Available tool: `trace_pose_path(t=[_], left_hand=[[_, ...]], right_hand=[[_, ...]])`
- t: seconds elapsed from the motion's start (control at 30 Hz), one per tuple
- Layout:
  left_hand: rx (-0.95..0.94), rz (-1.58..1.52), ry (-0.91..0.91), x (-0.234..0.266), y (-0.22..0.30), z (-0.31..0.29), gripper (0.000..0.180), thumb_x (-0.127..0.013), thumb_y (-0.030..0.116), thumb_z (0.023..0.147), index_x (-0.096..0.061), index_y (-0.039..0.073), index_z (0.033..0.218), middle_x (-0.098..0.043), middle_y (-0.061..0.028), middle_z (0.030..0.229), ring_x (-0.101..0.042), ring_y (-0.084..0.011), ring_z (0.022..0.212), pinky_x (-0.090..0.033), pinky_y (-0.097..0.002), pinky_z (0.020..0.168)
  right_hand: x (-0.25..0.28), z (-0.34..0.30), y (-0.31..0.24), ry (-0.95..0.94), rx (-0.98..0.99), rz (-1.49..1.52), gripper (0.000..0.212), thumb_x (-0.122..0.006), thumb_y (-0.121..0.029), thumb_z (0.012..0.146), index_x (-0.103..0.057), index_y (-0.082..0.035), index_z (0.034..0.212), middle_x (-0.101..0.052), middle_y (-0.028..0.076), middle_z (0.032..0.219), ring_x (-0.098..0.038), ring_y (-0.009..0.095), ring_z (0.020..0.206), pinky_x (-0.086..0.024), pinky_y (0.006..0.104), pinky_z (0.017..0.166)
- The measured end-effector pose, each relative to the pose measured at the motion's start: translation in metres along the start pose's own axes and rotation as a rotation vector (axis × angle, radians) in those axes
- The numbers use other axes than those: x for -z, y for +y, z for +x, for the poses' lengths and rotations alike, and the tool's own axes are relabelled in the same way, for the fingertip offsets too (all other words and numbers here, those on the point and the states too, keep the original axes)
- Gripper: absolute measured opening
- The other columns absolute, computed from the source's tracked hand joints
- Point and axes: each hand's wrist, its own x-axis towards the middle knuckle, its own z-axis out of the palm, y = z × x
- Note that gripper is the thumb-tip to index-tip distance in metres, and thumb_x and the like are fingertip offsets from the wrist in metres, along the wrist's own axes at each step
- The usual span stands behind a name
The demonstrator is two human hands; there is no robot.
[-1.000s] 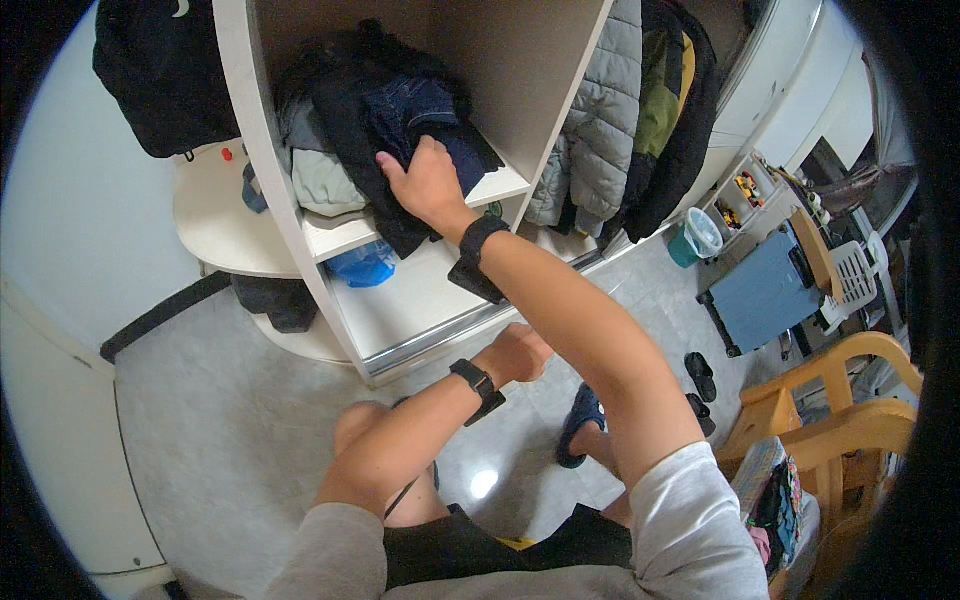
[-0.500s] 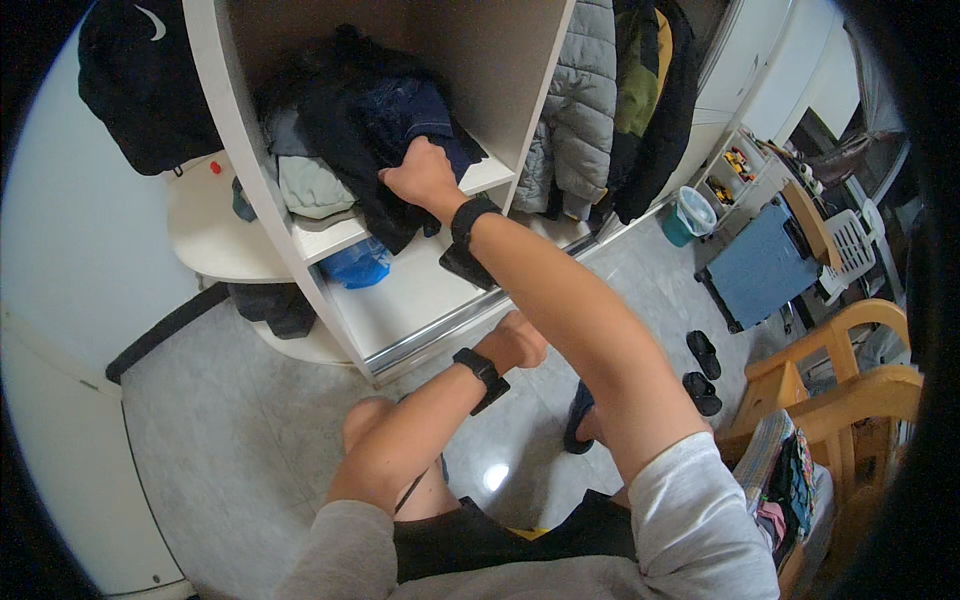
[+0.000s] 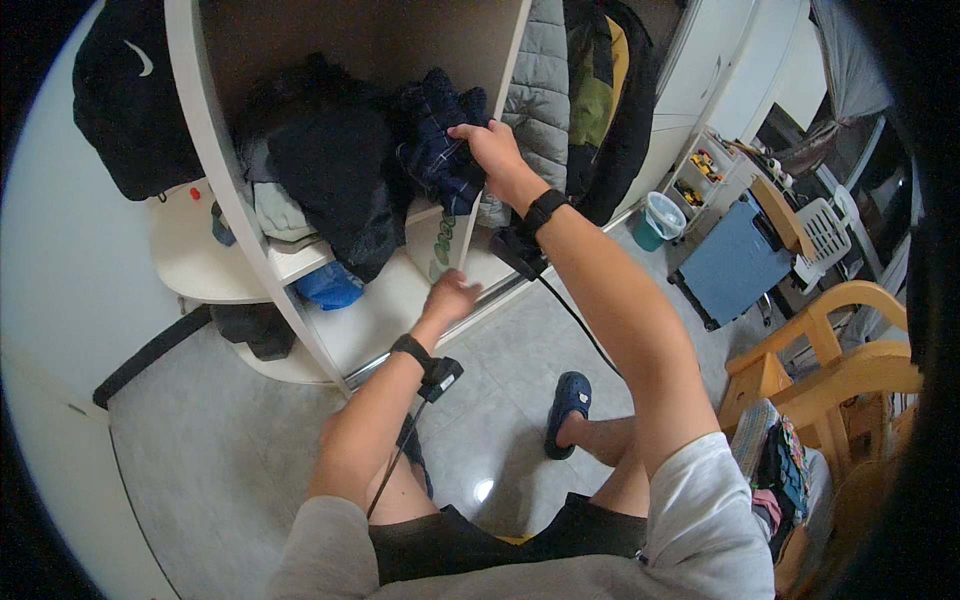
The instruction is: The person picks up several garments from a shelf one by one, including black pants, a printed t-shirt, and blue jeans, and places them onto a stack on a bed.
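Navy checked cloth [image 3: 436,150] hangs at the right end of the shelf [image 3: 303,261], the right hand [image 3: 493,155] grip pinching its right side; probably light, soft and floppy, best held by bunched folds; left hand [image 3: 452,298] grip below, cannot tell how closed

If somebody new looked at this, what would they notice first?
Probably the right hand holding a dark blue checked garment, beside a black heap of clothes in the open cupboard. Next might come the puffy grey jacket hanging just right of that compartment, then the blue suitcase over at the right.
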Motion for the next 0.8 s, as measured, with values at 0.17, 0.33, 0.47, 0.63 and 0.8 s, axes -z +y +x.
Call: trace_pose_path(t=[0.17,0.33,0.47,0.63,0.8], left_hand=[[0.056,-0.957,0.216,0.029,0.057,-0.005,0.051,-0.073,0.036,0.091,-0.054,0.004,0.126,-0.066,-0.01,0.111,-0.065,-0.0207,0.094,-0.053,-0.0349,0.08],[-0.041,-1.204,0.422,0.073,0.069,-0.008,0.095,-0.069,0.065,0.091,-0.036,0.004,0.157,-0.059,-0.0188,0.142,-0.063,-0.0316,0.125,-0.047,-0.0357,0.103],[0.092,-1.314,0.596,0.085,0.086,-0.021,0.102,-0.057,0.071,0.096,-0.028,-0.004,0.158,-0.059,-0.0275,0.141,-0.065,-0.0331,0.124,-0.049,-0.0351,0.101],[0.188,-1.209,0.596,0.088,0.064,-0.009,0.092,-0.048,0.071,0.1,-0.05,-0.014,0.133,-0.074,-0.027,0.109,-0.072,-0.0263,0.097,-0.054,-0.0287,0.083],[0.175,-1.056,0.664,0.09,0.063,-0.017,0.086,-0.042,0.067,0.104,-0.064,-0.016,0.103,-0.076,-0.0253,0.095,-0.068,-0.0211,0.065,-0.054,-0.0268,0.064]], right_hand=[[0.055,-0.025,-0.006,-0.017,-0.073,0.232,0.021,-0.072,-0.009,0.087,-0.065,0.003,0.103,-0.07,0.012,0.092,-0.069,0.024,0.08,-0.057,0.0387,0.072],[0.053,-0.021,-0.009,0.026,-0.036,0.141,0.02,-0.072,-0.011,0.085,-0.065,0.001,0.1,-0.068,0.01,0.089,-0.065,0.022,0.078,-0.053,0.0375,0.071],[0.064,-0.03,-0.039,0.064,0.012,0.162,0.018,-0.072,-0.013,0.082,-0.064,-0.001,0.093,-0.066,0.008,0.084,-0.063,0.02,0.074,-0.052,0.0355,0.069],[0.063,-0.038,-0.062,0.051,0.015,0.199,0.019,-0.072,-0.013,0.082,-0.064,-0.001,0.093,-0.065,0.006,0.083,-0.063,0.019,0.07,-0.052,0.0346,0.066],[0.07,-0.041,-0.068,0.097,0.056,0.167,0.019,-0.071,-0.014,0.081,-0.065,0.0,0.093,-0.065,0.007,0.083,-0.063,0.02,0.073,-0.052,0.036,0.068]])
